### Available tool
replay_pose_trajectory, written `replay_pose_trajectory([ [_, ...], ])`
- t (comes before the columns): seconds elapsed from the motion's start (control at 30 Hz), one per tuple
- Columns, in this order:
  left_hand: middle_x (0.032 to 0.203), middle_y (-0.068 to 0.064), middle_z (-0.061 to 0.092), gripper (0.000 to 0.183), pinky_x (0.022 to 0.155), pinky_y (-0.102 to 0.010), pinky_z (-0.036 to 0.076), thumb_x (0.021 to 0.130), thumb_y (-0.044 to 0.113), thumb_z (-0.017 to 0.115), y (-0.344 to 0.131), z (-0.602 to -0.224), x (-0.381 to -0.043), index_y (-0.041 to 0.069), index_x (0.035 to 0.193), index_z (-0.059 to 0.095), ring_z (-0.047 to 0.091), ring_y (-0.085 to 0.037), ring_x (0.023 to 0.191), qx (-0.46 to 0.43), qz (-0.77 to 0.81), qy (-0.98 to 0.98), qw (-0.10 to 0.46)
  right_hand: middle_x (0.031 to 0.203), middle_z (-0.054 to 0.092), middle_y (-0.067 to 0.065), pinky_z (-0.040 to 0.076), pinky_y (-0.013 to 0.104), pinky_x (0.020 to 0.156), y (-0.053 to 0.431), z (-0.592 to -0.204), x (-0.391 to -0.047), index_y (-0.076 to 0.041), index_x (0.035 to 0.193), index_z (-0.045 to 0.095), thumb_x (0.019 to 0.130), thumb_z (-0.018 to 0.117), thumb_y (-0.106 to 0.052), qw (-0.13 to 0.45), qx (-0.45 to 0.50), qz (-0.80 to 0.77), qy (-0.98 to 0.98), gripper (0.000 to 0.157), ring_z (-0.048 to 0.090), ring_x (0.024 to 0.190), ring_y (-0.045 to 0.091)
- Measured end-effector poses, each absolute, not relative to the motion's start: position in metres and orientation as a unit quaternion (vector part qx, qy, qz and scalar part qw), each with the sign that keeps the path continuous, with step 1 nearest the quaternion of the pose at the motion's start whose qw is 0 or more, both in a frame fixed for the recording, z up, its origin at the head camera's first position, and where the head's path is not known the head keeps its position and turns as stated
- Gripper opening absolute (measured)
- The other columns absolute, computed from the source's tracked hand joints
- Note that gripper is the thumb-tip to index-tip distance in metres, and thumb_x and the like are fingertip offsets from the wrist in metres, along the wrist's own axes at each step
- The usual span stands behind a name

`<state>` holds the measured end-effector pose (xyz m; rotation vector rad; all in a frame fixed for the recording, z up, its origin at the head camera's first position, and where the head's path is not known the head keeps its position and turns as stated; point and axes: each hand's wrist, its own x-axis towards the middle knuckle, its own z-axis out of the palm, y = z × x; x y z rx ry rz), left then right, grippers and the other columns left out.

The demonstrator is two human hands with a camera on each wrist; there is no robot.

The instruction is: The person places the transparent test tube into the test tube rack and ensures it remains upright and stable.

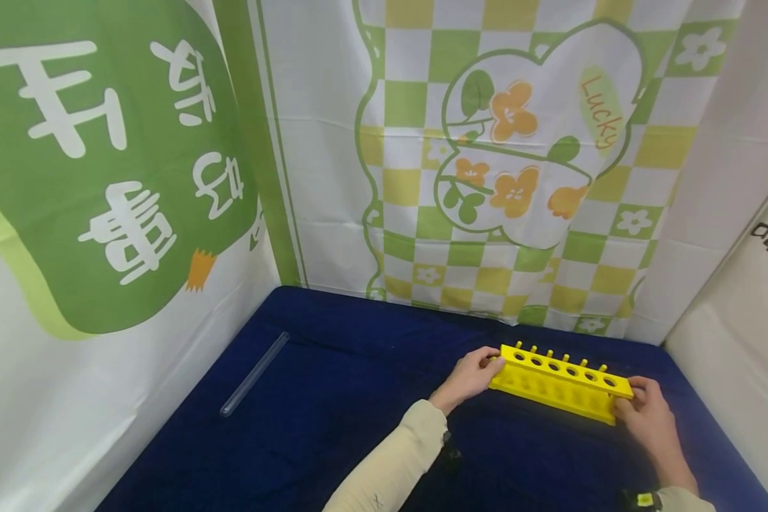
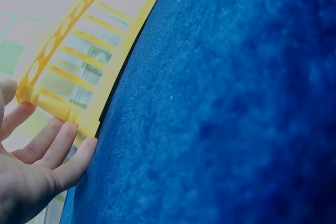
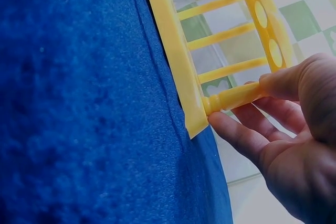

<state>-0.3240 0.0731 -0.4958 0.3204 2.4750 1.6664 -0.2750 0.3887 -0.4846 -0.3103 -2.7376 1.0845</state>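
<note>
At four o'clock in the head view, low over or on the desk (image 1: 358, 398), the yellow rack (image 1: 558, 387) looks light, stiff, slightly slippery. Your left hand (image 1: 470, 377) and right hand (image 1: 653, 419) hold its ends; favour the end posts (image 3: 239, 96) over the thin rods (image 3: 220, 36).

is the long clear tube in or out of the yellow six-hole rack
Out: the long clear tube lies flat on the dark blue cloth, left of and apart from the yellow six-hole rack.
</note>
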Motion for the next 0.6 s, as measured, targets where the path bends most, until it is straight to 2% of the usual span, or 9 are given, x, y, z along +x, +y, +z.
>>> replay_pose_trajectory([
  [0.27, 0.115, 0.005, 0.065, 0.040, 0.075, -0.029, 0.055, 0.097, 0.052, 0.053, 0.0725, -0.4961, -0.3232, 0.029, 0.130, 0.060, 0.061, -0.007, 0.086, 0.106, 0.556, 0.821, 0.070, 0.138, 0.041, 0.042, 0.057, 0.048, 0.079, 0.3867, -0.4818, -0.2767, 0.009, 0.142, 0.024, 0.095, 0.049, -0.006, 0.075, -0.116, 0.371, -0.918, 0.055, 0.053, 0.117, 0.052],
  [0.6, 0.116, 0.004, 0.066, 0.041, 0.075, -0.029, 0.055, 0.098, 0.052, 0.053, 0.0675, -0.4965, -0.3208, 0.029, 0.131, 0.060, 0.061, -0.007, 0.087, 0.107, 0.557, 0.821, 0.068, 0.135, 0.044, 0.043, 0.058, 0.042, 0.072, 0.3831, -0.4825, -0.2749, 0.010, 0.140, 0.026, 0.094, 0.049, -0.006, 0.082, -0.095, 0.368, -0.922, 0.053, 0.056, 0.113, 0.051],
])
